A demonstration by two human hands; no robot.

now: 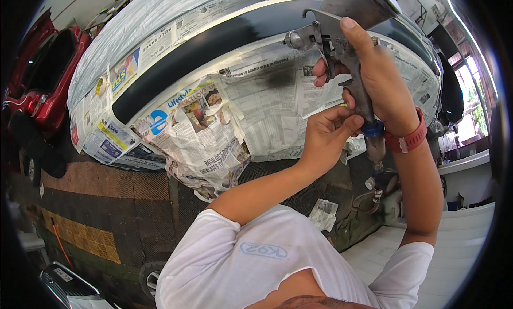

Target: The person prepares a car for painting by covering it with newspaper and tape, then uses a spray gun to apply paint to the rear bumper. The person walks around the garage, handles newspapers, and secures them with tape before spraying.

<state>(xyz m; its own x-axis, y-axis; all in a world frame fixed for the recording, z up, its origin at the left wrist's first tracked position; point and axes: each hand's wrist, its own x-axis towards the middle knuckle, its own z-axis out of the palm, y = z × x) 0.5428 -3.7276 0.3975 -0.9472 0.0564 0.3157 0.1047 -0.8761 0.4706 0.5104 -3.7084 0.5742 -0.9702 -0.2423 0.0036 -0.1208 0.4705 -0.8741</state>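
Grey spray gun [339,40], cup [359,7] apparently partly out-of-shot

The spray gun [348,58] is in the right hand [382,87], before the car panel [187,58]; the left hand [328,135] is at the handle's base. Newspaper sheets [262,114] lie along both sides of the panel. Another car [60,103] stands far left, a bench [464,162] far right, floor matting [149,210] below.

A person [299,245] is wearing a white short-sleeved fabric T-shirt [230,271] and a thick red wristband [416,137].
The shirt is bearing a blue oval-outlined marking [263,250] on its front; its neckline [286,282] is running unevenly. Below the bare right hand [382,87], the band is showing a small pale clasp [404,144].
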